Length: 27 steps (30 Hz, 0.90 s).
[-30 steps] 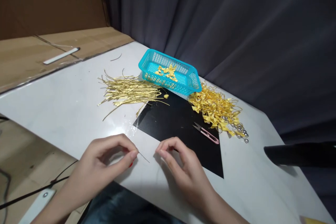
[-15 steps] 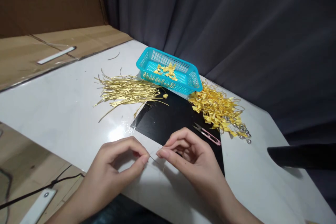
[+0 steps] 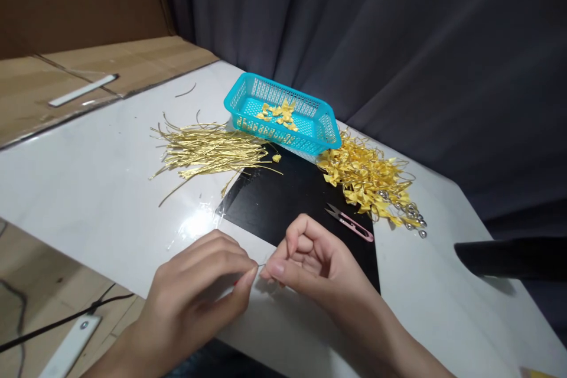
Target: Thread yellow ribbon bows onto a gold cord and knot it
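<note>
Above the near part of the white table, my left hand and my right hand face each other with fingertips almost touching. A thin dark strand spans the small gap between them, too fine to tell if it is cord, thread or a needle. The left thumb and forefinger pinch one end. The other end goes in at the right thumb and fingers, which are closed on it. A small red spot shows under the left forefinger; what it is I cannot make out.
Gold cords lie heaped at the left. Behind is a blue basket holding small yellow bows. Yellow bows on loops with silvery bells pile up at the right. Pink thread snips rest on a black mat.
My left fingers have folded closer together and the two hands' fingertips have drawn nearer, so less of the strand shows. The right fingers have turned slightly. The view has shifted a little.
</note>
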Each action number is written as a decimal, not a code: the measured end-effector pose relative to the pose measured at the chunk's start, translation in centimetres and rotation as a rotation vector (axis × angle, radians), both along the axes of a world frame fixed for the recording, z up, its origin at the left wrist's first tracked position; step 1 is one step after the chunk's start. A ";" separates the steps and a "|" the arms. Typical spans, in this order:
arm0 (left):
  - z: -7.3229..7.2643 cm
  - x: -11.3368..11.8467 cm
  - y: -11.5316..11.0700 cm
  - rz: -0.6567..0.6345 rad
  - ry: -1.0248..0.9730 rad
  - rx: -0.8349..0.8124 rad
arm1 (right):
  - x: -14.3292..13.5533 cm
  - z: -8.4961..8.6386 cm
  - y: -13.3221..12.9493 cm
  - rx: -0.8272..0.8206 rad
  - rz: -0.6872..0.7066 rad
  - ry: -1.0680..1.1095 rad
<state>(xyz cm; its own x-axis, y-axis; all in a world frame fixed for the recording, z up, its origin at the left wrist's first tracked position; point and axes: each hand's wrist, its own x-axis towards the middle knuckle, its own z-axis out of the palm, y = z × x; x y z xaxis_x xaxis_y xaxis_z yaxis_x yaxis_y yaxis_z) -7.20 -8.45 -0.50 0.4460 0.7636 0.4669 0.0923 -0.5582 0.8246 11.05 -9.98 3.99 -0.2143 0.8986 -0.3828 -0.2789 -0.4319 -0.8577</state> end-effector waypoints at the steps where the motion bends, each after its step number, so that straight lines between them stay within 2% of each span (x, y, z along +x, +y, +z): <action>1: 0.0 0.0 0.0 0.001 -0.002 0.006 | 0.0 0.0 0.0 -0.001 -0.004 -0.003; 11: 0.1 -0.1 -0.2 0.019 0.079 0.007 | -0.3 0.2 0.0 0.035 -0.032 -0.094; 17: -0.2 0.0 -0.1 0.047 0.035 0.094 | -0.1 0.5 0.0 0.027 -0.008 -0.120; 27: -0.1 -0.1 -0.4 0.053 0.077 0.086 | -0.1 0.2 0.0 0.063 -0.012 -0.145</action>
<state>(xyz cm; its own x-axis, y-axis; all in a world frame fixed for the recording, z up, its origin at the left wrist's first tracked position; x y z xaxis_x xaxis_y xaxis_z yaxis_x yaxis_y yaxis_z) -7.33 -8.84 -0.64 0.4432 0.7456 0.4976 0.1849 -0.6192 0.7631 10.95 -9.99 4.20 -0.1500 0.9240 -0.3518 -0.1549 -0.3734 -0.9146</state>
